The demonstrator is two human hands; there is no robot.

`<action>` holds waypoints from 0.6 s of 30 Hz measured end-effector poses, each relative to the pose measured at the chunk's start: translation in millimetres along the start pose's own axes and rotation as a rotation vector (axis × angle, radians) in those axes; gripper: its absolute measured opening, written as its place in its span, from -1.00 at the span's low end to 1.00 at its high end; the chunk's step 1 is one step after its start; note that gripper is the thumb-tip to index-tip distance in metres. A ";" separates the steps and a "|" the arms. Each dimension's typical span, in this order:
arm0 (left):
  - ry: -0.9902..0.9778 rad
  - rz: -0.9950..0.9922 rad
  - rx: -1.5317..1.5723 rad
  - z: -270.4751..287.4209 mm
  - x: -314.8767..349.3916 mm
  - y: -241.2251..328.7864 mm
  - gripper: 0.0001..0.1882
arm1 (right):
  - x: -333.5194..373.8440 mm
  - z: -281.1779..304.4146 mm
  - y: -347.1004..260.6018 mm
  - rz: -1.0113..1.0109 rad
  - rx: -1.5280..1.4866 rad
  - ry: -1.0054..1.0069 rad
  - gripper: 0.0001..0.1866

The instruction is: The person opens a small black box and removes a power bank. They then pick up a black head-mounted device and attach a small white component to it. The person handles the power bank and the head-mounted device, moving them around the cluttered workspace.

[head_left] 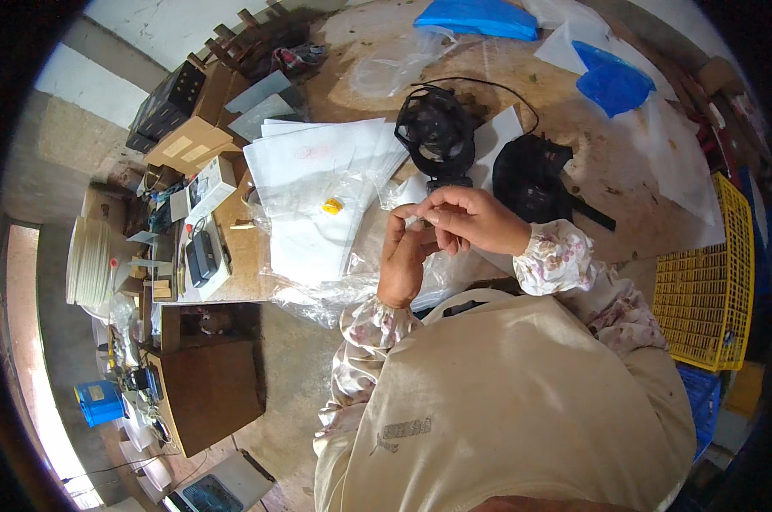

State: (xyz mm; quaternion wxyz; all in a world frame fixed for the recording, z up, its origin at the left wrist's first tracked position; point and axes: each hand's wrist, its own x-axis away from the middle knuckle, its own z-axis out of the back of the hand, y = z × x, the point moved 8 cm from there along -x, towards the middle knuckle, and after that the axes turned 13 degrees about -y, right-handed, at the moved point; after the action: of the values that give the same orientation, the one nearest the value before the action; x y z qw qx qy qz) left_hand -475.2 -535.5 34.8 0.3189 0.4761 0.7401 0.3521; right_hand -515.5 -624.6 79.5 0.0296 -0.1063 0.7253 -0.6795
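Note:
Both my hands meet above the near edge of the work table, fingertips pinched together. My left hand (400,260) is upright with thumb and forefinger closed at a tiny pale piece, too small to name. From the right, my right hand (474,220) comes in with its fingers bent and closed at the same spot. Left of my hands, a small yellow piece (331,206), perhaps a roll, lies on clear plastic film over white sheets (309,158). Just beyond my hands stands a black strapped object (435,132) with a cable. A black fabric piece (535,179) lies right of it.
Clear plastic bags (318,294) bunch along the table's near edge. Blue plastic bags (612,81) lie at the far right. A yellow crate (702,282) stands to my right. At left are a cardboard box (190,141), a dark device (202,256) and a wooden cabinet (208,392).

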 end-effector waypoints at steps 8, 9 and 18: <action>0.084 -0.076 0.085 -5.9 -1.9 4.8 -0.44 | 21.3 19.4 -23.0 0.250 0.594 0.338 -0.68; 0.081 -0.066 0.065 -7.4 -2.0 5.5 -0.39 | 25.2 16.2 -31.9 0.301 0.777 0.404 -0.65; -0.036 -0.037 0.012 -21.1 -1.6 3.7 -0.24 | 5.3 8.7 0.4 0.066 0.414 0.117 -0.78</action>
State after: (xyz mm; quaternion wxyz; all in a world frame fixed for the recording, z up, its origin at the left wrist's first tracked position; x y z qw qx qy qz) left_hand -489.9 -540.4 49.6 0.3356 0.4703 0.7450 0.3333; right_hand -519.0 -634.1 79.0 0.0308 -0.0345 0.5740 -0.8176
